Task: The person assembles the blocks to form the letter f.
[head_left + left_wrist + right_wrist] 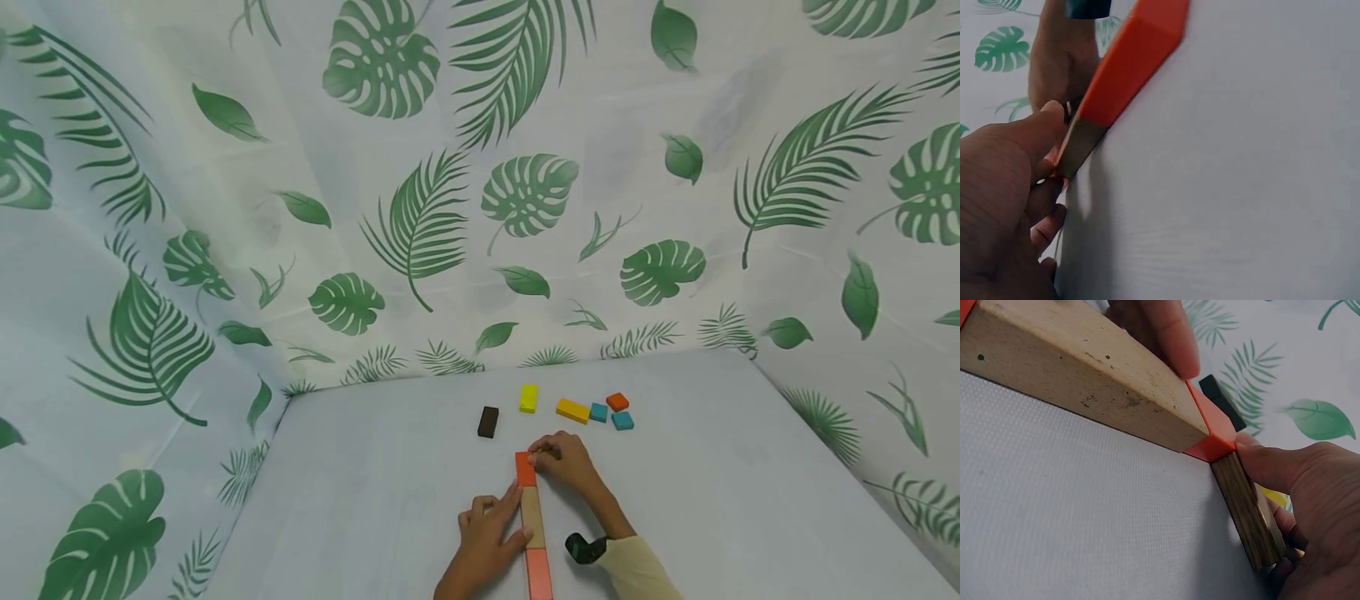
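Observation:
A row of blocks runs away from me in the head view: a salmon-red block nearest, then a tan block, then an orange-red block. My left hand lies along the row's left side, its index finger extended to the tan and orange-red joint and its thumb on the tan block's edge. At the far end is my right hand, thumb against the orange-red block. In the right wrist view, that hand grips a striped brown wooden block, set at an angle to the row; the head view hides it.
Beyond the row lie a dark brown block, a yellow block, an orange-yellow block, two small blue blocks and a small orange one. Leaf-patterned cloth rises behind the white tabletop.

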Motion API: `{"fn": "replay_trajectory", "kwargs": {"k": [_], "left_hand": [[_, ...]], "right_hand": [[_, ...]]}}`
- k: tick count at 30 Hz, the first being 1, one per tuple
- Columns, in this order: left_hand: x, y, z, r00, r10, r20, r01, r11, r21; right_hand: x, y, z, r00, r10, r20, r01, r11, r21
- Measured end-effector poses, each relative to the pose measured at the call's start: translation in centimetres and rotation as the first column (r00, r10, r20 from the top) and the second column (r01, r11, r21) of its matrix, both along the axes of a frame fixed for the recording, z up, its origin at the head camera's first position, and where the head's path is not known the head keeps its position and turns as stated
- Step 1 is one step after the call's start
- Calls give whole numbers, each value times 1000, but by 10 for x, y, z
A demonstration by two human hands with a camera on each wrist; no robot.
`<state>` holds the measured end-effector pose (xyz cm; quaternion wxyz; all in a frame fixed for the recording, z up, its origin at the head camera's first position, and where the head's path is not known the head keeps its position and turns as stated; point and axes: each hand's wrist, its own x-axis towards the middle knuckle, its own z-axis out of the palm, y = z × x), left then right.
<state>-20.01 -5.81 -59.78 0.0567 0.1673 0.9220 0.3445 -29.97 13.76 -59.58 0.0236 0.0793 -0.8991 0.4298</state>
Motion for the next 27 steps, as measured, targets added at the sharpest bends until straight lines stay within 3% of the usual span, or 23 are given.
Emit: {"fn": "replay_trajectory", "kwargs": {"k": [3,5,9,11,12,14,17,19,22,27], "left_hand": [[-8,-5,-1,996,63,-59,-59,995,75],[-19,-7,-2,985,124,-124,-108,986,123],[-42,-11,-1,925,216,-313,-170,971,168],[-53,-12,1,894,238,-379,-199,970,141],[-57,-12,1,887,239,-395,-213,971,109],[-65,-12,2,896,218,-388,-235,972,3],[-74,-9,4,933,160,-321,-223,960,-170],[-77,-8,6,950,127,-284,-202,947,-251],[-80,-6,8,948,104,-302,-200,930,-309],[-87,-5,5,914,82,-398,-243,895,-373]], "right_hand": [[-1,0,-1,1000,6,-7,-6,1000,-12],[-2,-1,-3,1000,10,-15,-10,1000,-15],[-1,0,-3,1000,3,-16,-4,1000,-7],[-1,1,-2,1000,4,-14,-5,1000,-10],[0,1,-2,1000,8,-19,-9,1000,-13],[1,2,-3,999,18,-40,-19,1000,-16],[1,3,-5,997,34,-71,-35,999,-8],[2,3,-7,996,39,-75,-40,999,-4],[3,4,-8,996,49,-73,-49,999,-1],[2,6,-3,997,47,-58,-47,999,6]]}}
